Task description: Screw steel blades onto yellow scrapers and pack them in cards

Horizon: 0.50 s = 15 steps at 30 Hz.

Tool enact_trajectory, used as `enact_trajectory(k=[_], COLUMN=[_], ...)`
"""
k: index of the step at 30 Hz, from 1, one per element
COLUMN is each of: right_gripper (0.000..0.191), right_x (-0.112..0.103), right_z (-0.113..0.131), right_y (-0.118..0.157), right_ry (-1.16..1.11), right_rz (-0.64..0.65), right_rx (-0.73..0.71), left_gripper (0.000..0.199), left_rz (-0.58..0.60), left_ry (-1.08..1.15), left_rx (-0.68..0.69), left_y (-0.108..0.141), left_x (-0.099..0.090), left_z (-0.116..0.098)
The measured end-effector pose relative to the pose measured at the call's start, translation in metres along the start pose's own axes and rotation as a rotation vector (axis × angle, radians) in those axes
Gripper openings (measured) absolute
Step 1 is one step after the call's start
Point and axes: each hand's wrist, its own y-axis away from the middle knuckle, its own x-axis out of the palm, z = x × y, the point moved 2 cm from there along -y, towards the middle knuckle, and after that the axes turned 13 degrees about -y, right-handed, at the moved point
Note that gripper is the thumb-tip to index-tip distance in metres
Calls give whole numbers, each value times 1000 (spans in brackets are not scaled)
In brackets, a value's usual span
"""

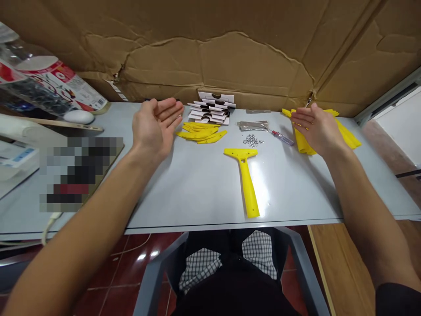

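My left hand (pixel 156 127) is held palm up and open above the table, left of a pile of flat yellow pieces (pixel 202 132). My right hand (pixel 317 127) is also open and empty, over a stack of yellow handles (pixel 344 131) at the right. Between them a yellow scraper handle (pixel 248 182) lies near the front edge, its wide end pointing away. Behind it are small screws (pixel 252 140), thin metal blades (pixel 253 126) and a screwdriver (pixel 279 136) with a clear handle. White folded cards (pixel 212 108) are stacked at the back.
Brown cardboard (pixel 213 57) stands along the back of the grey table (pixel 197 188). Large plastic bottles (pixel 66 83), a white mouse (pixel 79 116) and a blurred-out object (pixel 82 173) with a cable are at the left. A chair arm (pixel 158 272) is below.
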Motion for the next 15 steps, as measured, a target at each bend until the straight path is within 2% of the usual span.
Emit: enact_trajectory(k=[3,6,12,15], right_gripper=[51,49,49,46], right_x=[-3,-4,-5,0], right_z=[-8,-12,-10,-5], right_y=[-3,-5,-5,-1], right_ry=[-38,-16,-52,-19], right_rz=[9,26,24,-33], right_rx=[79,84,104,24], left_gripper=[36,35,33,30], left_rz=[-38,-33,92,15], left_ry=[-17,-19,-143,-134], left_rx=[-31,-11,25,-5], left_y=[-8,-14,-24,-18], left_x=[-4,-8,-14,-12], left_z=[4,10,16,8])
